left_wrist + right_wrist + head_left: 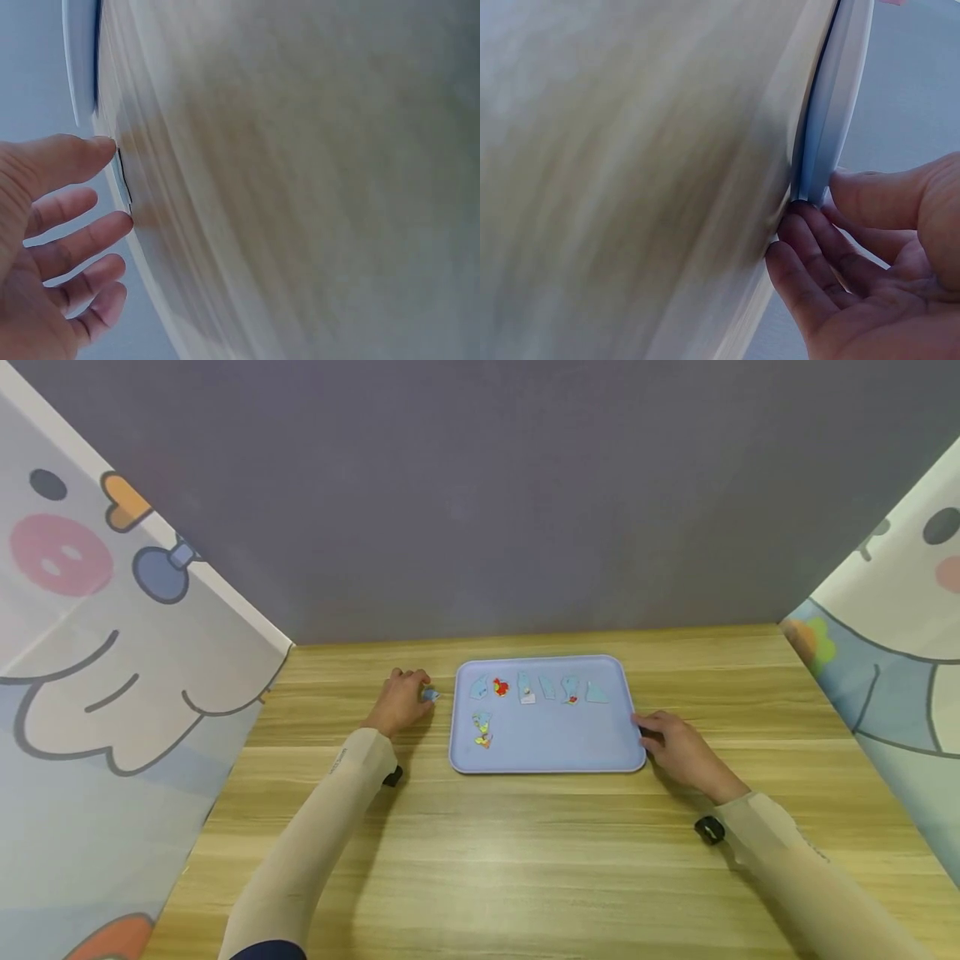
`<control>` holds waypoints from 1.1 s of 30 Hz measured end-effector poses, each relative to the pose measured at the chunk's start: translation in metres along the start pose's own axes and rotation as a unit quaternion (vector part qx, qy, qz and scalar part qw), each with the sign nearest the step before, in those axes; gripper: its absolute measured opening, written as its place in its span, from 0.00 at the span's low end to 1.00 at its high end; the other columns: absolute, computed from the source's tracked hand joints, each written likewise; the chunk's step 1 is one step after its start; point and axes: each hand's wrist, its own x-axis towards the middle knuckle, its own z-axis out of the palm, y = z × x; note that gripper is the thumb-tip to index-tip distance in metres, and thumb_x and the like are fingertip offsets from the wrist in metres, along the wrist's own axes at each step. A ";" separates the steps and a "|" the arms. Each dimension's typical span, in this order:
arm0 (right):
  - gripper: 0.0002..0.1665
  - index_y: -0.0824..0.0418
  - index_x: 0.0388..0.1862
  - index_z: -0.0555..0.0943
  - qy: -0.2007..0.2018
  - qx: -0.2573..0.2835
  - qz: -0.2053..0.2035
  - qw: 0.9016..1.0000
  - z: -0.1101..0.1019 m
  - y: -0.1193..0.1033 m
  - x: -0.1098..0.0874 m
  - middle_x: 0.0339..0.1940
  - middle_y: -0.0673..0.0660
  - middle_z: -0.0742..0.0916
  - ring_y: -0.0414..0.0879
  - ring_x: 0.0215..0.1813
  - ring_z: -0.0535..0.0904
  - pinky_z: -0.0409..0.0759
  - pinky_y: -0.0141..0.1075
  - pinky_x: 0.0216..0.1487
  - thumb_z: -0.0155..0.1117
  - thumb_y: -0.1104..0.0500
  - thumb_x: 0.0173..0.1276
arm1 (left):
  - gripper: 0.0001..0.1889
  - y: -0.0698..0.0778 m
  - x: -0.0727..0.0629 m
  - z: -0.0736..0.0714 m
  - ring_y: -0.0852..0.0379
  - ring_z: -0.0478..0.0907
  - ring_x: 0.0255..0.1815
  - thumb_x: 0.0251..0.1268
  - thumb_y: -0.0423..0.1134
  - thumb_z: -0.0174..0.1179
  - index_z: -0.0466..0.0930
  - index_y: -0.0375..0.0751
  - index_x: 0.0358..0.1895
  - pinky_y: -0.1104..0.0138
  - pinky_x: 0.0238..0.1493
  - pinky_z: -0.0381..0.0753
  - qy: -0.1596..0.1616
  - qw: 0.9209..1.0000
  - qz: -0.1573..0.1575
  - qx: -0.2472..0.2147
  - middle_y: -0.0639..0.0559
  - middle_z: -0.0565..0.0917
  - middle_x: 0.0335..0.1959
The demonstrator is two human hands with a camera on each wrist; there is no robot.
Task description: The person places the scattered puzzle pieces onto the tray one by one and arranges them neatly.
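On the wooden table just left of the tray, my left hand (401,700) pinches a small light-blue puzzle piece (430,694). In the left wrist view its thumb and a fingertip lie at opposite ends of that thin piece (122,180), close over the wood. The pale lilac tray (562,739) lies flat, and my right hand (678,752) grips its right rim. The right wrist view has the thumb against the tray's outer edge (841,97), fingertips low beside it. A row of flat irregular pieces lies along the tray's far side, including a red one (501,687).
Below the row, at the tray's left, sits a yellow-and-blue piece (482,721) with an orange-yellow one (484,741). A grey panel (480,510) stands behind the table (480,860). Cartoon-printed walls (67,635) rise on both sides.
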 end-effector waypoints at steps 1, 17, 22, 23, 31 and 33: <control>0.24 0.76 0.60 0.71 0.000 0.000 -0.001 1.000 0.000 0.001 0.000 0.46 0.67 0.80 0.59 0.46 0.76 0.74 0.53 0.45 0.59 0.73 0.63 | 0.21 0.000 0.001 0.000 0.41 0.67 0.48 0.58 0.39 0.66 0.75 0.35 0.53 0.50 0.51 0.66 -0.005 1.000 -0.004 0.002 0.42 0.80 0.43; 0.24 0.77 0.59 0.72 0.004 0.000 -0.008 1.000 0.002 0.001 -0.001 0.46 0.68 0.80 0.61 0.48 0.76 0.74 0.54 0.46 0.59 0.73 0.63 | 0.19 0.003 0.002 0.001 0.41 0.69 0.46 0.58 0.38 0.66 0.76 0.35 0.51 0.51 0.49 0.68 -0.012 1.000 -0.010 -0.003 0.41 0.79 0.40; 0.24 0.76 0.59 0.71 0.002 0.001 -0.005 1.000 0.002 0.001 -0.001 0.47 0.68 0.80 0.61 0.49 0.76 0.73 0.55 0.47 0.59 0.73 0.64 | 0.18 0.003 0.002 0.002 0.43 0.71 0.41 0.55 0.39 0.68 0.77 0.35 0.47 0.54 0.45 0.70 0.021 1.000 0.013 -0.011 0.41 0.80 0.38; 0.24 0.76 0.60 0.71 0.002 0.001 -0.004 1.000 0.002 0.001 -0.001 0.47 0.68 0.80 0.62 0.49 0.76 0.73 0.55 0.48 0.59 0.73 0.64 | 0.18 0.004 0.002 0.002 0.44 0.71 0.40 0.54 0.39 0.68 0.77 0.35 0.46 0.53 0.45 0.70 0.028 0.999 0.017 -0.013 0.42 0.80 0.38; 0.24 0.77 0.59 0.72 0.004 -0.003 -0.004 1.000 0.002 0.000 -0.001 0.46 0.68 0.80 0.61 0.48 0.76 0.73 0.55 0.47 0.59 0.73 0.64 | 0.14 0.020 -0.004 -0.003 0.46 0.74 0.38 0.52 0.37 0.68 0.79 0.37 0.41 0.52 0.47 0.68 0.058 0.994 0.087 -0.038 0.45 0.81 0.36; 0.24 0.77 0.59 0.72 0.005 -0.004 -0.004 1.000 0.002 0.000 -0.001 0.46 0.67 0.80 0.61 0.48 0.76 0.73 0.54 0.47 0.59 0.73 0.64 | 0.13 0.025 -0.006 -0.004 0.46 0.74 0.39 0.52 0.36 0.68 0.79 0.37 0.40 0.51 0.48 0.67 0.055 0.993 0.095 -0.045 0.45 0.80 0.36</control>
